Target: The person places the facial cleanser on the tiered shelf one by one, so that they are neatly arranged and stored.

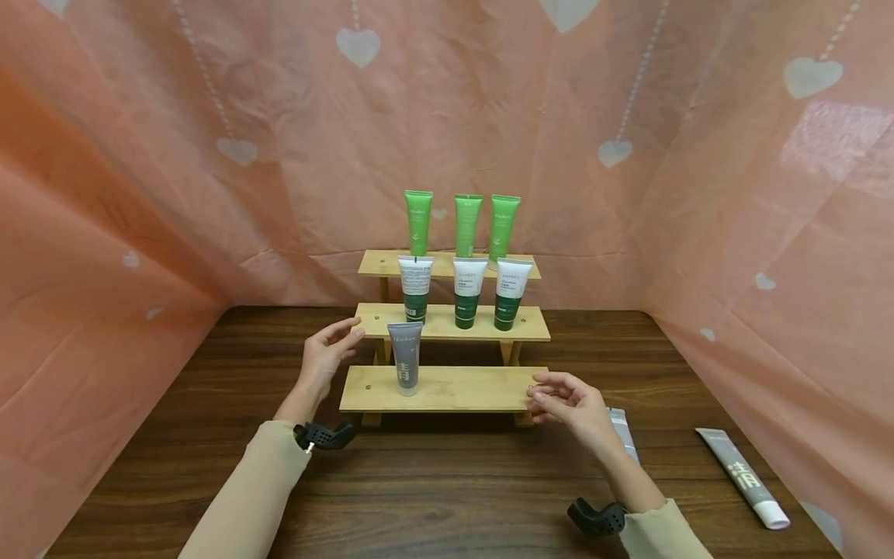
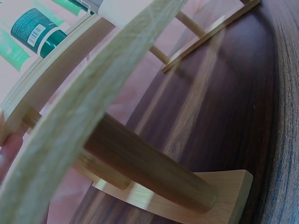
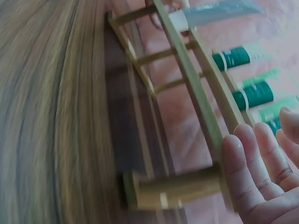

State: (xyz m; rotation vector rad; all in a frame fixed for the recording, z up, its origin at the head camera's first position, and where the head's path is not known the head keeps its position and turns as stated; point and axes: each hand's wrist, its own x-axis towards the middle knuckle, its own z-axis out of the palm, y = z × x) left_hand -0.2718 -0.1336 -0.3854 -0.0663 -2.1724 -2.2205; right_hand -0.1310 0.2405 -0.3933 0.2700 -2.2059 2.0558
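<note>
A three-step wooden display stand stands on the table. My left hand is at the left end of its middle step, fingertips touching the edge; the wrist view catches only a sliver of finger there. My right hand is by the right end of the bottom step with fingers extended and nothing in them; the right wrist view shows these fingers beside the step's end. One grey tube stands upright, cap down, left of centre on the bottom step.
White-and-green tubes stand on the middle step and green tubes on the top one. Right of the stand, a grey tube lies on the dark wooden table; another tube lies partly hidden behind my right forearm. Pink curtains surround the table.
</note>
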